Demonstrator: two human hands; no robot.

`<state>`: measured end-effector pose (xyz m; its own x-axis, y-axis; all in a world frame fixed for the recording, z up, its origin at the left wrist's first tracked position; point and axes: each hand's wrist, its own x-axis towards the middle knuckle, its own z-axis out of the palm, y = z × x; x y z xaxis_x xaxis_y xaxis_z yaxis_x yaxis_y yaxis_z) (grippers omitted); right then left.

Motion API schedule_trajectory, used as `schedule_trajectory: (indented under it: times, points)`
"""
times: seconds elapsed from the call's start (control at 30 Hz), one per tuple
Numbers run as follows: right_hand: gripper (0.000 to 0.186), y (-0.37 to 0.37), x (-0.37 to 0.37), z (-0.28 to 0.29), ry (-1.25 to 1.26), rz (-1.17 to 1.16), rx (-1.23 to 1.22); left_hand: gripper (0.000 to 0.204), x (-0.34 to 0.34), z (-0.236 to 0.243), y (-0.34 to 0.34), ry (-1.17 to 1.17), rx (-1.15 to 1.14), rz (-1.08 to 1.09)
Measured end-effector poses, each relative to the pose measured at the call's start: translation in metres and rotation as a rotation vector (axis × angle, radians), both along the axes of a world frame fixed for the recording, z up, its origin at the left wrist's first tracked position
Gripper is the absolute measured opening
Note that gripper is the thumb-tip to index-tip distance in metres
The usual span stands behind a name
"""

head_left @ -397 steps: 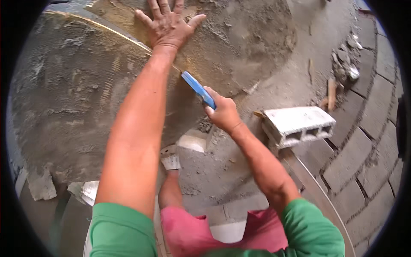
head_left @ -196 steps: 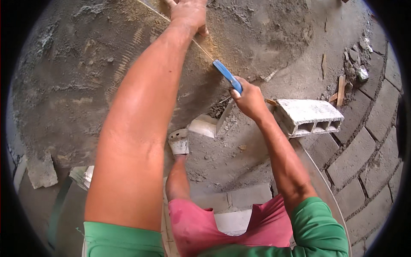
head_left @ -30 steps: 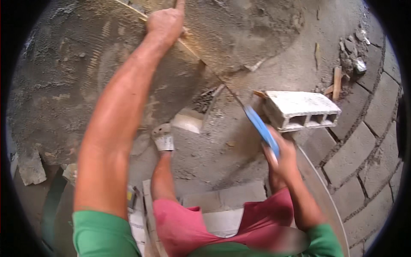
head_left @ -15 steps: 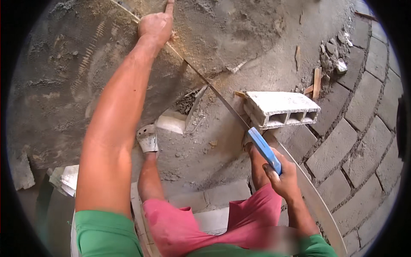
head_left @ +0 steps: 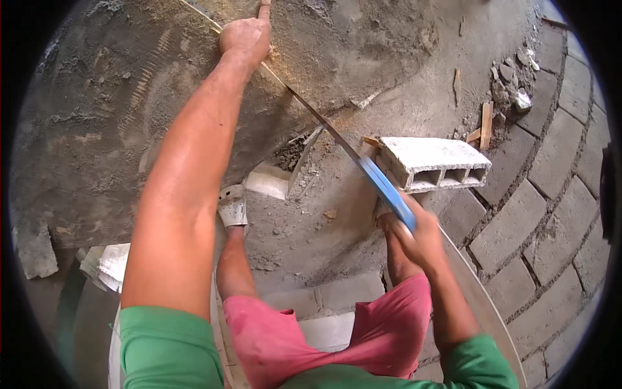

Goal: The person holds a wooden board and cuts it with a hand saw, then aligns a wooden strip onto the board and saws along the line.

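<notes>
My right hand (head_left: 418,227) is wrapped round the blue handle (head_left: 389,191) of a handsaw, slightly smeared by motion. From the handle its narrow blade (head_left: 330,129) runs up and left, its far end meeting a thin pale wooden strip (head_left: 272,74). Up at the top, my left hand (head_left: 245,37) is closed on that strip, index finger stretched forward and the other fingers curled. Their tips are hidden. Yellowish sawdust lies about the strip on the rough grey surface.
A white hollow block (head_left: 434,159) lies right of the blade. Rubble (head_left: 512,81) and wood scraps (head_left: 486,120) are beyond it, beside grey paving blocks (head_left: 544,227). A broken block (head_left: 269,180) sits near my left shoe (head_left: 232,205).
My right hand has pushed the saw forward, up and to the left, along the blade's line. My left hand keeps its hold, while the whole view has shifted slightly.
</notes>
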<state>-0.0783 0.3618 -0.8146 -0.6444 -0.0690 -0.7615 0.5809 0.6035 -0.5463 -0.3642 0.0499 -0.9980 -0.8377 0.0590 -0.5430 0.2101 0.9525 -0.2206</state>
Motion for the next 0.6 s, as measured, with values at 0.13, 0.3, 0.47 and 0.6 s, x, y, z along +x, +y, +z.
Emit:
schedule_trajectory:
  times: [0.13,0.3,0.47,0.6]
  points:
    - [0.049,0.013,0.009,-0.039,0.304,0.141,-0.021,0.1,-0.008,-0.012,0.0,0.186,0.098,-0.131]
    - [0.046,-0.072,-0.069,-0.19,0.283,0.024,0.158,0.096,-0.018,-0.033,0.043,0.315,0.151,-0.088]
    - [0.05,-0.063,-0.062,-0.124,0.175,0.111,0.113,0.107,-0.004,-0.025,0.024,0.194,0.146,-0.136]
    - [0.058,-0.002,0.02,0.008,-0.043,0.0,0.016,0.108,0.002,-0.008,-0.005,0.139,-0.011,-0.124]
